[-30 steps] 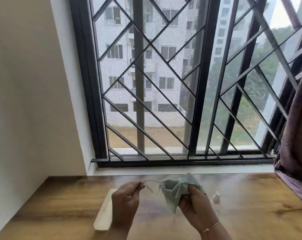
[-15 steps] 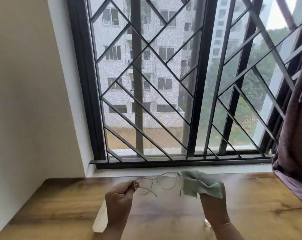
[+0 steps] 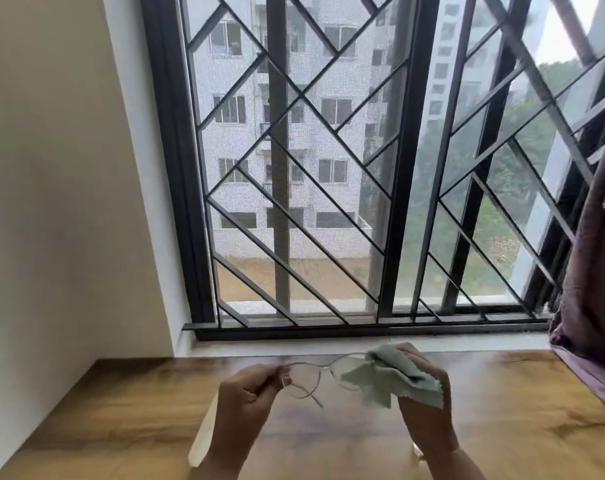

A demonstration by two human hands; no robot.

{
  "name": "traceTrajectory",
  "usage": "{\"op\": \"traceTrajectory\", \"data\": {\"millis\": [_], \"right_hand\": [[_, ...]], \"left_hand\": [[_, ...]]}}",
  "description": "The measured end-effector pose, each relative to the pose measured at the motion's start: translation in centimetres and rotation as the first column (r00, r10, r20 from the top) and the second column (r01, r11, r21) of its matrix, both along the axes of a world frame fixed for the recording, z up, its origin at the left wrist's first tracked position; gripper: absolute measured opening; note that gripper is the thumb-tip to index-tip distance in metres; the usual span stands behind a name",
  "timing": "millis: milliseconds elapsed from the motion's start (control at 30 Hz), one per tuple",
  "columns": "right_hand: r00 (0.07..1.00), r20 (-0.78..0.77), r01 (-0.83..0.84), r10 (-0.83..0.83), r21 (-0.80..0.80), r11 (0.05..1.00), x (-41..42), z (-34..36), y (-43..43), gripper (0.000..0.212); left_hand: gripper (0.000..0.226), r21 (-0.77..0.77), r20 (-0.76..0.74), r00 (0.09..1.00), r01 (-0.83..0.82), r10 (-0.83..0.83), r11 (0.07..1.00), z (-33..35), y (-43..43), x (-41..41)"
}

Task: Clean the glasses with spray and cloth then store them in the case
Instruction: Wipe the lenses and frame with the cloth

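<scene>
Left grip (image 3: 249, 393) pinches the glasses (image 3: 306, 379) by one end above the bench's (image 3: 138, 410) far edge. Right grip (image 3: 429, 407) clamps the cloth (image 3: 394, 379) over the other lens (thin frame, hard rubbing could bend it).

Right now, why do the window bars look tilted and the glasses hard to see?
Head view: the wide-angle lens tilts the window bars toward the edges; the top right corner is blurred; the glasses have a thin wire frame, faint against the table.
</scene>
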State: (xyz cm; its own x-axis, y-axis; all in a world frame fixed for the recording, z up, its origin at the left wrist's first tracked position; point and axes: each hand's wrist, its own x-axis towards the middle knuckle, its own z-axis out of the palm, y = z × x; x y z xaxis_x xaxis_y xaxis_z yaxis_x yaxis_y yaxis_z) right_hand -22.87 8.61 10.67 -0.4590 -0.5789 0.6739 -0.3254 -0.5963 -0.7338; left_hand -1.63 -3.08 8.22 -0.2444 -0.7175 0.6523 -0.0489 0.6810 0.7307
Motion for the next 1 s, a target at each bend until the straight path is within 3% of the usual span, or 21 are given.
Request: {"op": "traceTrajectory", "data": {"millis": [100, 167, 200, 467, 567, 667, 733, 800, 1000], "right_hand": [[1.0, 0.028, 0.012, -0.012, 0.012, 1.0, -0.4, -0.6, 0.4, 0.022], [0.998, 0.037, 0.042, -0.043, 0.023, 0.999, -0.3, -0.8, 0.5, 0.03], [0.999, 0.015, 0.037, -0.037, -0.002, 0.999, -0.2, -0.8, 0.5, 0.023], [0.996, 0.012, 0.088, -0.087, -0.077, 0.993, -0.2, -0.8, 0.1, 0.015], [0.983, -0.076, 0.17, -0.17, -0.008, 0.985, -0.6, -2.2, 0.0, 0.041], [0.988, -0.052, 0.145, -0.144, 0.012, 0.989, -0.3, -1.7, 0.4, 0.027], [0.979, -0.106, 0.171, -0.172, -0.021, 0.985, 0.0, -0.8, 0.7, 0.03], [0.974, -0.153, 0.16, -0.164, -0.04, 0.986, 0.6, 0.2, 1.1, 0.012], [0.973, -0.185, 0.123, -0.139, -0.096, 0.988, 1.2, 1.6, 1.4, 0.024]], "left_hand": [[0.033, -0.07, -0.007, 1.0, 0.028, -0.028, 0.997, 0.7, 0.2, 0.4], [0.029, -0.139, 0.009, 1.0, 0.019, -0.018, 0.99, 1.3, 0.5, 0.4], [0.027, -0.154, 0.006, 1.0, 0.013, -0.012, 0.988, 1.5, 0.5, 0.3], [0.018, -0.131, -0.075, 0.997, -0.019, 0.01, 0.991, 2.3, 0.6, 0.2], [0.032, -0.158, -0.062, 0.996, -0.069, 0.06, 0.985, 2.2, 0.5, 0.1], [0.035, -0.163, -0.053, 0.995, -0.087, 0.08, 0.983, 2.1, 0.6, 0.1], [0.036, -0.169, -0.05, 0.994, -0.105, 0.098, 0.98, 2.3, 0.7, 0.1], [0.038, -0.177, -0.047, 0.993, -0.116, 0.109, 0.977, 2.5, 0.9, 0.1], [0.036, -0.14, -0.057, 0.987, -0.155, 0.148, 0.978, 2.9, 1.2, 0.1]]}}
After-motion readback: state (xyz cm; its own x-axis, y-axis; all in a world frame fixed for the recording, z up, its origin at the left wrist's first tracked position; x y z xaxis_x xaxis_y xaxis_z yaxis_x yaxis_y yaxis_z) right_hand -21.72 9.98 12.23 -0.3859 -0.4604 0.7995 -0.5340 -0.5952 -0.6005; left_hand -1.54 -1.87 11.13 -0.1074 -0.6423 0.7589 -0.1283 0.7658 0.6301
